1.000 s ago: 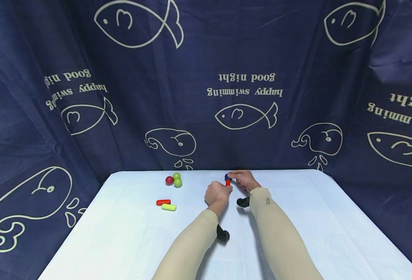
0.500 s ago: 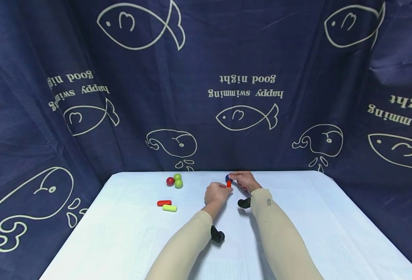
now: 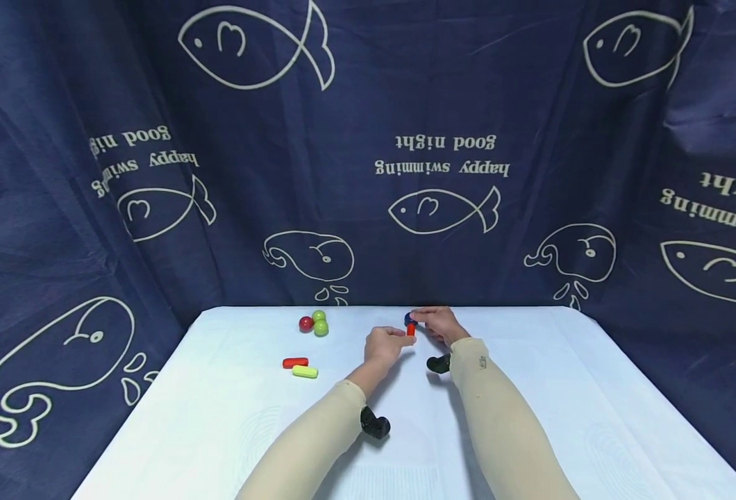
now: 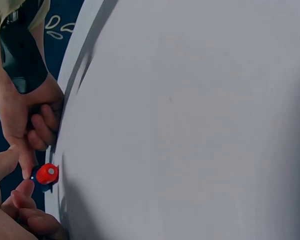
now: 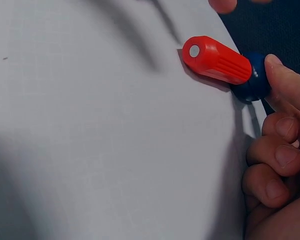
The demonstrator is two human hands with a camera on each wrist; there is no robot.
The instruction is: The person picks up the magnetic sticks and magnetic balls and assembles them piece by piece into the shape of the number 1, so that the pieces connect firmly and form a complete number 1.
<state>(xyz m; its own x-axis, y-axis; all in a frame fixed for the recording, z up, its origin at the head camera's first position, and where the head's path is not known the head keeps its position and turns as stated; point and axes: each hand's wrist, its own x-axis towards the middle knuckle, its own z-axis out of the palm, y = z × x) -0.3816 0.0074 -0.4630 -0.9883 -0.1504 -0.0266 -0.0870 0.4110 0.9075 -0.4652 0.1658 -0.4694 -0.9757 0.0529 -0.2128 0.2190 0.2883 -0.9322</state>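
At the back of the table, my right hand (image 3: 441, 323) pinches a small dark-blue ball (image 5: 253, 80) between thumb and finger, its other fingers curled below. A red magnetic rod (image 5: 217, 60) with a silver disc in its near end joins the ball and points toward me. My left hand (image 3: 385, 345) is just left of the rod, and its thumb overlaps the rod's near end in the head view. The right wrist view shows the left fingertips (image 5: 224, 4) apart from the rod. In the left wrist view, the left fingers are loosely bent beside the red end.
Further left on the white table (image 3: 230, 417) lie one red ball (image 3: 306, 323) and two green balls (image 3: 321, 327), touching. Nearer me are another red rod (image 3: 295, 362) and a yellow rod (image 3: 305, 372), side by side. A navy curtain (image 3: 368, 139) hangs behind the table's back edge.
My left hand has loosened from the red rod, showing more of it, and its wrist and forearm have swung left. My right hand stays on the blue ball.
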